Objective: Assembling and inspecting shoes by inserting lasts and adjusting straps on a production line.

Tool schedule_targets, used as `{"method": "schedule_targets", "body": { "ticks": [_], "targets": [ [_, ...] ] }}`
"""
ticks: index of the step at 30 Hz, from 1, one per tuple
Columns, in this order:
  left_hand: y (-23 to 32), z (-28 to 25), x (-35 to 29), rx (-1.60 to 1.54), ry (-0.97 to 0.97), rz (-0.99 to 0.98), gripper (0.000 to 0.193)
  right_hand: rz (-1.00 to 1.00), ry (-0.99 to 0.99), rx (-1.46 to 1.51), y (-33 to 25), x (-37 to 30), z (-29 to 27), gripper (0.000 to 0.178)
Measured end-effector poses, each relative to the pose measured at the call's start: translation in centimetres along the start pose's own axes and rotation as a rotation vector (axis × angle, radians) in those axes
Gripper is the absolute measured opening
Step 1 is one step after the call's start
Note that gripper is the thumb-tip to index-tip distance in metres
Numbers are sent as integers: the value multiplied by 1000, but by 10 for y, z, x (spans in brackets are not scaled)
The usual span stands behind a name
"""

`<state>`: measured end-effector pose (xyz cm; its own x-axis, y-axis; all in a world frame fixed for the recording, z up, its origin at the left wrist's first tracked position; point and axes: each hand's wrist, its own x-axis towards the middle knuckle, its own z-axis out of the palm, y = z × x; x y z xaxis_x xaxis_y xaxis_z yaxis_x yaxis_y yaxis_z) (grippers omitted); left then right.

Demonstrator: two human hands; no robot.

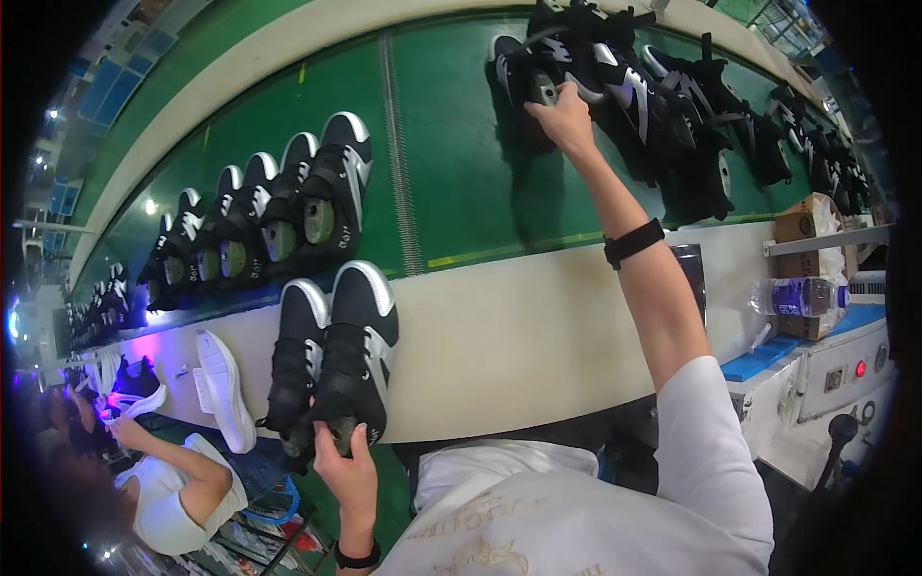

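My left hand (pixel 348 475) is closed on the heel end of a black shoe upper (pixel 357 336) with silver-white trim, fitted on a dark green last. Another black shoe upper (pixel 293 360) lies against its left side on the cream ledge, toe pointing away. Reaching to the far right, my right hand (pixel 565 117) is closed at the heel of a black shoe upper (pixel 523 82) on the green conveyor belt (pixel 480 192). A grey last end shows beside its fingers. Several more black uppers (pixel 663 106) crowd just right of that hand.
Several shoe uppers (pixel 259 211) stand in a row on the belt's left part. A white sole (pixel 226 394) rests on the cream ledge (pixel 490 346). A co-worker (pixel 182 490) sits at lower left. At right are a plastic bottle (pixel 802 298) and a machine (pixel 836 384) with a red light.
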<state>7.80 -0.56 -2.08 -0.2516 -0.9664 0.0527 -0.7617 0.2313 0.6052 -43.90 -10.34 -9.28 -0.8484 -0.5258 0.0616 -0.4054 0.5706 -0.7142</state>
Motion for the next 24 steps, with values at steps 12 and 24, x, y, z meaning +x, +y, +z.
{"method": "schedule_targets", "body": {
  "ticks": [12, 24],
  "targets": [
    [-3, 3, 1, 68, 1, 111, 55, 344, -422, 709, -8, -117, -115, 29],
    [92, 45, -18, -272, -571, 181, 95, 349, -597, 550, -43, -377, -137, 41]
  ]
}}
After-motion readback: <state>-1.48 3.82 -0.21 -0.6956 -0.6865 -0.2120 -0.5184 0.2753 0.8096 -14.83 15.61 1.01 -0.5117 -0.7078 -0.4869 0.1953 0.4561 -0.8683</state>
